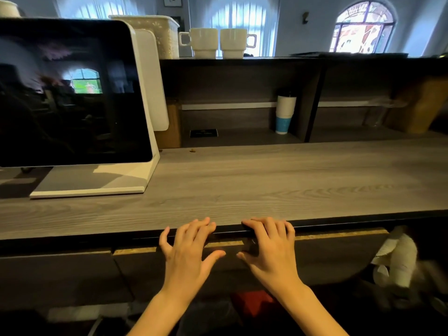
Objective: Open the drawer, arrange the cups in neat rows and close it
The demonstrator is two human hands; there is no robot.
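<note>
Single head-worn wide-angle view, facing forward and down, close over counter [242, 180] edge

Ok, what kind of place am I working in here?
Probably a café service counter: a white-framed touchscreen terminal on the grey wood-grain worktop, two white ceramic mugs above, and stacked paper takeaway cups.

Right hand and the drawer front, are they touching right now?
Touching. The head view shows the right hand with fingers hooked over the top edge of the drawer front, thumb against its face.

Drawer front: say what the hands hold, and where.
The right hand grips the drawer front by its top edge, fingers curled over; left hand rests there too, grip unclear.
</note>
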